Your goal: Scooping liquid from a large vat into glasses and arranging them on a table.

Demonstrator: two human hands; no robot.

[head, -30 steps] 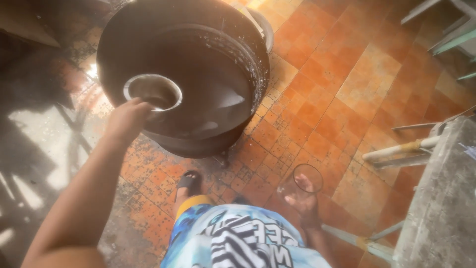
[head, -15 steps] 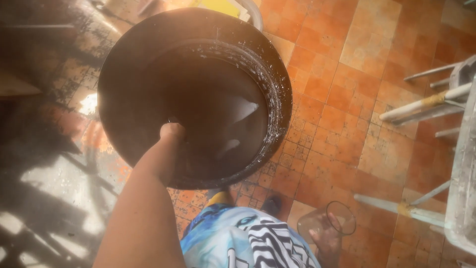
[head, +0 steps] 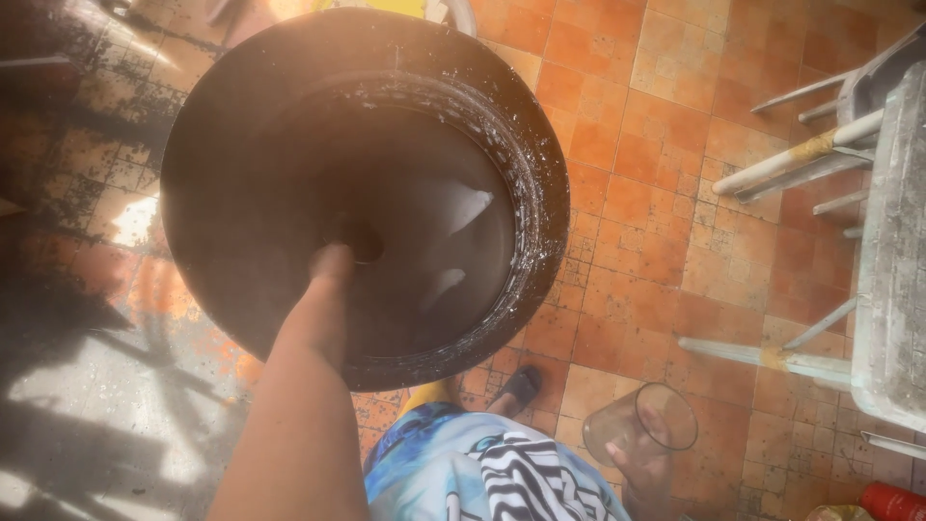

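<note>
barrel (head: 289,193) | left hand (head: 323,309) inside, grip hidden | right hand (head: 646,468) holds cup (head: 641,425)

We stood in a domestic wash yard or patio, indicated by stained orange floor tiles (head: 666,203), a large dark water barrel (head: 289,125), and a weathered table frame (head: 887,251).

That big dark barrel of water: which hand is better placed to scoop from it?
Probably the left hand: it reaches down inside the barrel, close above the water. The right hand holds a clear cup low beside the body, outside the barrel.
</note>
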